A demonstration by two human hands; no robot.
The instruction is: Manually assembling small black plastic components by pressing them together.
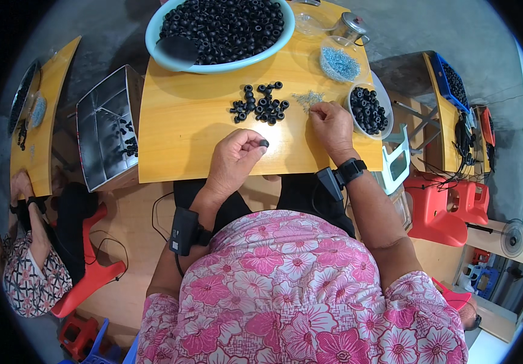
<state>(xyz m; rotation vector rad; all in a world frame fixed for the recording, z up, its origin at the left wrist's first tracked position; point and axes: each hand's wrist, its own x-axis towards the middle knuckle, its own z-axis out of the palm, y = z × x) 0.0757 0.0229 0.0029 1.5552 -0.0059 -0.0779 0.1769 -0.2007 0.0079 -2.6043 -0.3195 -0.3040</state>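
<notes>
My left hand (234, 159) pinches a small black ring-shaped part (264, 143) between thumb and fingers, just above the near part of the table. My right hand (333, 126) has its fingers pressed together at the edge of a small scatter of tiny silvery pieces (308, 99). Whatever those fingertips hold is too small to make out. Beyond my left hand lies a loose pile of black ring-shaped parts (267, 109). Beside my right hand stands a clear round tub (385, 98) containing more black parts (367, 109).
A large pale-blue basin (288, 37) heaped with black parts is at the table's far side. Nearby are a bowl of tiny bluish pieces (340, 64) and a metal cup (352, 25). An open box (107, 127) stands left of the table. Another person (34, 261) sits farther left.
</notes>
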